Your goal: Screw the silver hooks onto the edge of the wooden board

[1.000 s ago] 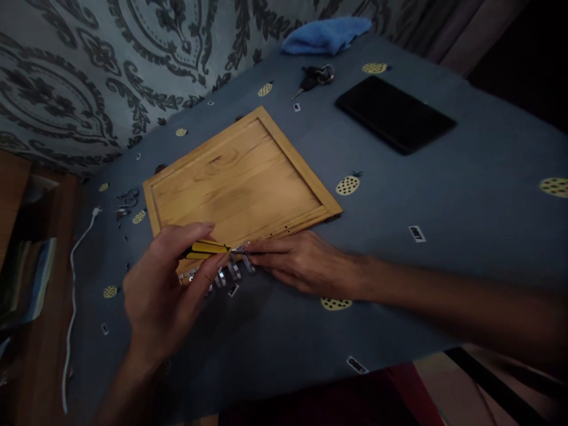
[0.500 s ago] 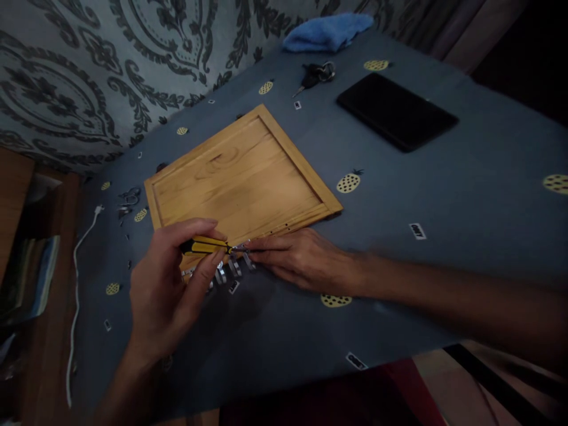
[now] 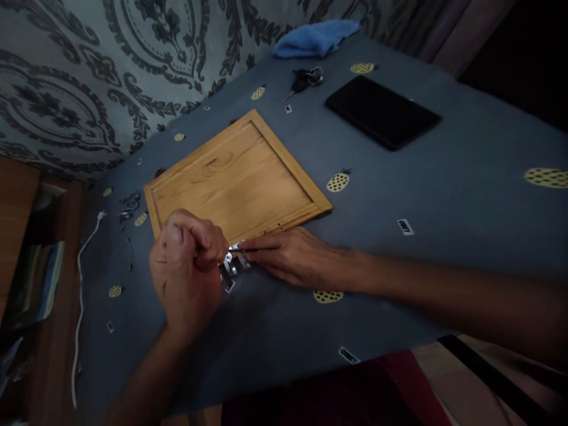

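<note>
My left hand is closed in a fist around a screwdriver. Its yellow and black handle, plain to see a moment earlier, is hidden by the fingers, and only a bit of the thin shaft shows, pointing right. My right hand lies low at the board's near edge, fingers pressed together, fingertips at the screwdriver's tip; what they pinch is too small to make out. Between the hands, shiny metal hooks stick out from the near edge of a framed wooden board, partly covered by my left hand.
Beyond the board lie a black tablet-like slab, keys and a blue cloth. Scissors, small loose bits and a white cable are on the left of the pineapple-patterned tablecloth. A patterned wall borders the far side.
My left hand has gone from a fingertip hold on the screwdriver to a full fist, wrist turned over. My right hand stays at the hooks. The view has shifted slightly.
</note>
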`<state>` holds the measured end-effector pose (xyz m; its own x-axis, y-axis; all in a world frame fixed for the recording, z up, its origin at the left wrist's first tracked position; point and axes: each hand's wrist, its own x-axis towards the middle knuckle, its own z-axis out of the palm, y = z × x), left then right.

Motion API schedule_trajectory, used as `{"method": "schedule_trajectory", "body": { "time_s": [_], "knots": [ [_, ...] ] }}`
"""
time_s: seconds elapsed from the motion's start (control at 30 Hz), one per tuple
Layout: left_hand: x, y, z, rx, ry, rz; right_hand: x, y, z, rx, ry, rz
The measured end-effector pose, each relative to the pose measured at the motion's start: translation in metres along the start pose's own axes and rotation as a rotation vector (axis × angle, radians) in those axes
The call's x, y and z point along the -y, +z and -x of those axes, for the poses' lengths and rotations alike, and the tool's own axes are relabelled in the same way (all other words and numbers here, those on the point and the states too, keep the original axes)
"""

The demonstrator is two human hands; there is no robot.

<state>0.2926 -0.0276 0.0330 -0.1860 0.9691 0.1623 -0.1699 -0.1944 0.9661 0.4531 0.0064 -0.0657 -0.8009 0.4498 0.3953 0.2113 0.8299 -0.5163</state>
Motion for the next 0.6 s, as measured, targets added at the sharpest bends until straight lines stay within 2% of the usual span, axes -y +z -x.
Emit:
{"method": "schedule_trajectory", "body": {
  "time_s": [0.23,0.6],
  "knots": [
    [0.0002,0.0044,-0.0007,-0.078,0.011,0.003,0.0004,-0.0017,-0.0006,0.011,0.0,0.01],
    [0.0014,-0.004,-0.0007,0.063,0.04,-0.092,0.001,-0.0022,-0.0011,0.01,0.014,-0.007]
  ]
}}
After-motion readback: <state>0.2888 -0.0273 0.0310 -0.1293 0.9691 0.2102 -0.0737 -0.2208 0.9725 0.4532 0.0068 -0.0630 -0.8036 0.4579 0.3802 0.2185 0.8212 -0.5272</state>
